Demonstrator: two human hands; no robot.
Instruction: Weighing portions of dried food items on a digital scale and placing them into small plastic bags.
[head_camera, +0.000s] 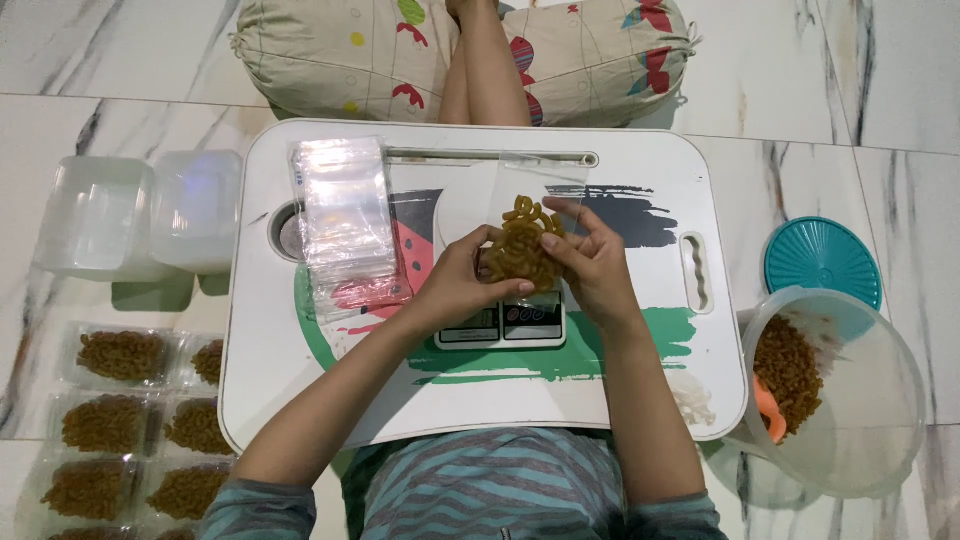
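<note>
centrally, over the white worktop (640, 400), both hands meet around a clear plastic bag (530, 215) partly filled with brown curly snacks (520, 250). the left hand (462, 283) curls closed around the bag's lower left side, its fingers (505, 289) wrapped under the snack-filled part. the right hand (592, 262) grips the bag's right side, fingers (560, 225) pinched against the plastic just beside the snacks. the bag stands upright between the two hands, its open top rising above the fingers. directly below the bag, a small digital scale (505, 325) sits on the worktop, partly hidden by the hands. to the left on the worktop lies a stack of empty clear bags (345, 215). on the floor to the right stands a large clear tub (840, 395) holding more of the brown snacks, with a teal lid (822, 258) just beside it. on the floor to the left lie filled snack packets (125, 420) and two empty clear containers (140, 212).
</note>
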